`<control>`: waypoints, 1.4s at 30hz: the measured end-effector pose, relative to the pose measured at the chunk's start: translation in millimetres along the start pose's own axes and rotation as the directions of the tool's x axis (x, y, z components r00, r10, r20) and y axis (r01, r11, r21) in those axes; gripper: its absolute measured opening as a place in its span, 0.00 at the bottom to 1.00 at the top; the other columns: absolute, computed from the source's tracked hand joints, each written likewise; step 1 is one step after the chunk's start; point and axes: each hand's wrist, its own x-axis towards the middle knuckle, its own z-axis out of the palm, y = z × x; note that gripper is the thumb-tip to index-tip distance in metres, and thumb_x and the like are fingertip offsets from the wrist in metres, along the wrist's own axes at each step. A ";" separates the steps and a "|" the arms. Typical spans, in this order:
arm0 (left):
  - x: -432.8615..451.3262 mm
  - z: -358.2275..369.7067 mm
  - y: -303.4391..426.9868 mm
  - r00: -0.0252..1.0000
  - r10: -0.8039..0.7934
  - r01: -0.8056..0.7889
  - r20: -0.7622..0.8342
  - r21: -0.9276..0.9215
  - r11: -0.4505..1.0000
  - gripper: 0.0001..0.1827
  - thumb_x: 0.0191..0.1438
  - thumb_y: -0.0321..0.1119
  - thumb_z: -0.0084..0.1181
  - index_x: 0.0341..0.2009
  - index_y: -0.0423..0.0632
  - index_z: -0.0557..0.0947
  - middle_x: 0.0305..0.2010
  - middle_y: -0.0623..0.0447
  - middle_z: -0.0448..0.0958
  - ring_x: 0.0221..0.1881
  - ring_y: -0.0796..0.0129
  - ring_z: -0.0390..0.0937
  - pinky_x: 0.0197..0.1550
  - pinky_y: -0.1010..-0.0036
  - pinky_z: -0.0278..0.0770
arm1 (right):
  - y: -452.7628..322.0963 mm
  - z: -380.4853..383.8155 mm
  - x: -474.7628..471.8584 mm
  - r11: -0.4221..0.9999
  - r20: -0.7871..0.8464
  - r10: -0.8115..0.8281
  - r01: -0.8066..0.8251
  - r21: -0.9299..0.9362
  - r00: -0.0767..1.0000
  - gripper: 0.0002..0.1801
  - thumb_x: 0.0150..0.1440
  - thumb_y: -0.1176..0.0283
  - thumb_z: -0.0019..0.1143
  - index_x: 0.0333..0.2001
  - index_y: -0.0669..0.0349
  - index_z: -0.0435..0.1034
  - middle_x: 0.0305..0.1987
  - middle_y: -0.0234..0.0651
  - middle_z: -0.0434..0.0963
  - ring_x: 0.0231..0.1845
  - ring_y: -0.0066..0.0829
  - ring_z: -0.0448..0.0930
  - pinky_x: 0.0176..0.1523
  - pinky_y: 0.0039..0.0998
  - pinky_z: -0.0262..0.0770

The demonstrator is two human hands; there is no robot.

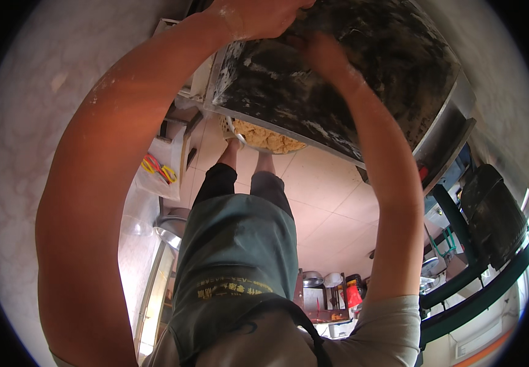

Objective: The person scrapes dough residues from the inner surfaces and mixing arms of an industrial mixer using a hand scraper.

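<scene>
A black tray-like work surface [283, 87], smeared with pale flour-like residue, lies before me. My left hand [264, 18] is over its far left part, flour on the wrist; the top edge of the view cuts the fingers, so its grip is hidden. Blurred by movement, my right hand [324, 52] is over the middle of the surface, and I cannot make out whether it holds anything. A metal basin [230, 126] by my feet contains a lumpy yellow-brown mass [267, 137] like dough or crumbs, partly hidden under the front edge.
On the left, scissors with red and yellow handles [159, 169] lie near clear plastic, beyond a metal bowl [171, 231]. To the right stands green-framed equipment [471, 293] with a black housing [494, 215]. Behind me, a wooden rack [322, 314] bears bowls [312, 278].
</scene>
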 end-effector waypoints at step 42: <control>-5.2 7.9 1.0 0.995 0.060 -0.061 -0.076 -0.002 0.998 0.14 0.53 0.37 0.54 0.43 0.46 0.77 0.34 0.44 0.81 0.36 0.49 0.81 0.38 0.55 0.77 | 84.9 8.5 -48.4 0.890 -0.044 0.261 -0.222 0.399 0.964 0.21 0.64 0.54 0.52 0.51 0.58 0.77 0.40 0.43 0.83 0.42 0.29 0.81 0.50 0.30 0.74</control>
